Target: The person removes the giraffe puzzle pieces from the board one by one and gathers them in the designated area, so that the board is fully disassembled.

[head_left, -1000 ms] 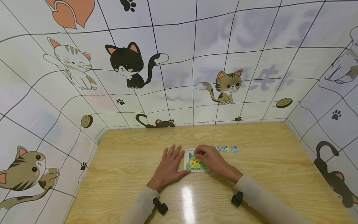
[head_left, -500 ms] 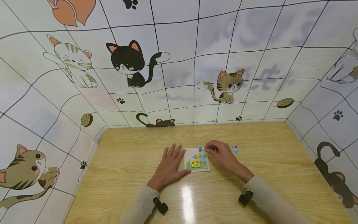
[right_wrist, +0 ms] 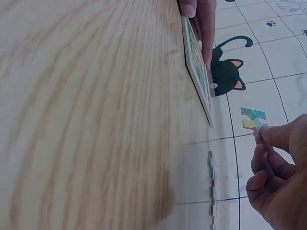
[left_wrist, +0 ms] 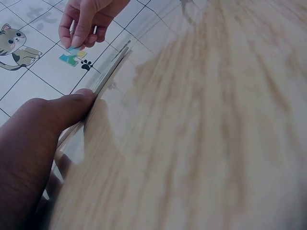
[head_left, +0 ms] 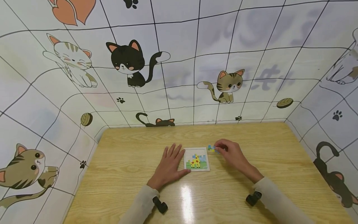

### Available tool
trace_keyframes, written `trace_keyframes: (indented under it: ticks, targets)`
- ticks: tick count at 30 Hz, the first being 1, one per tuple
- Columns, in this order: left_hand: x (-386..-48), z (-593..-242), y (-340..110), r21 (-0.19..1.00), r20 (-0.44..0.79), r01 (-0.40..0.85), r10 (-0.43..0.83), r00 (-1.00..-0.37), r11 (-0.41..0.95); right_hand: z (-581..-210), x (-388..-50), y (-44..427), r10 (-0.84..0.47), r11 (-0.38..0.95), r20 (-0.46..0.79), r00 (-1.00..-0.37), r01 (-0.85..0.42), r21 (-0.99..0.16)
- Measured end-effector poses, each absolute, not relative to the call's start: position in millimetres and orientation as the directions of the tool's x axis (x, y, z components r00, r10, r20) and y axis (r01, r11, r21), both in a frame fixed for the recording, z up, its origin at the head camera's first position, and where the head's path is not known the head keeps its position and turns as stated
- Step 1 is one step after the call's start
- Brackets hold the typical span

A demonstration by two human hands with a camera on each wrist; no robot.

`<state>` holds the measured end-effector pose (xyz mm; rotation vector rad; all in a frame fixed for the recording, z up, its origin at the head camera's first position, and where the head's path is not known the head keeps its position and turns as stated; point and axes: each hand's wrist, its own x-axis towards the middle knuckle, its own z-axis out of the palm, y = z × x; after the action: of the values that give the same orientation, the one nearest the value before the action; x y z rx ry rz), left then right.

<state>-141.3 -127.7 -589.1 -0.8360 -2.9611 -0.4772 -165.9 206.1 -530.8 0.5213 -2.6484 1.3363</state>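
A square jigsaw tray point(head_left: 195, 149) lies on the table, its lower part filled with a giraffe picture point(head_left: 196, 161) and its upper part bare white. My left hand point(head_left: 169, 168) rests flat to its left, fingers spread and straight. Its thumb point(left_wrist: 72, 108) touches the tray's edge in the left wrist view. Off the tray's upper right corner, my right hand point(head_left: 230, 154) pinches a jigsaw piece point(right_wrist: 253, 118) between thumb and finger. The piece is blue, green and yellow, held above the tabletop in the right wrist view.
Loose jigsaw pieces point(right_wrist: 212, 187) lie flat in a row on the table, seen edge-on in the right wrist view; my right hand hides them in the head view. A cat-patterned wall covering point(head_left: 181, 77) stands behind the wooden table point(head_left: 126, 149).
My right hand has moved right, from above the tray to beyond its upper right corner, carrying the jigsaw piece. My left hand has stayed in place beside the tray.
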Motion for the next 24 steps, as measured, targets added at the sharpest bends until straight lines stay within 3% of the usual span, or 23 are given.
trace_keyframes:
  ticks: [24]
  targets:
    - [-141,-589,-128,0.272,0.107,0.511,0.502,-0.858,0.815,-545,-157,232,-0.273,0.566,0.297,-0.915,-0.403,-0.72]
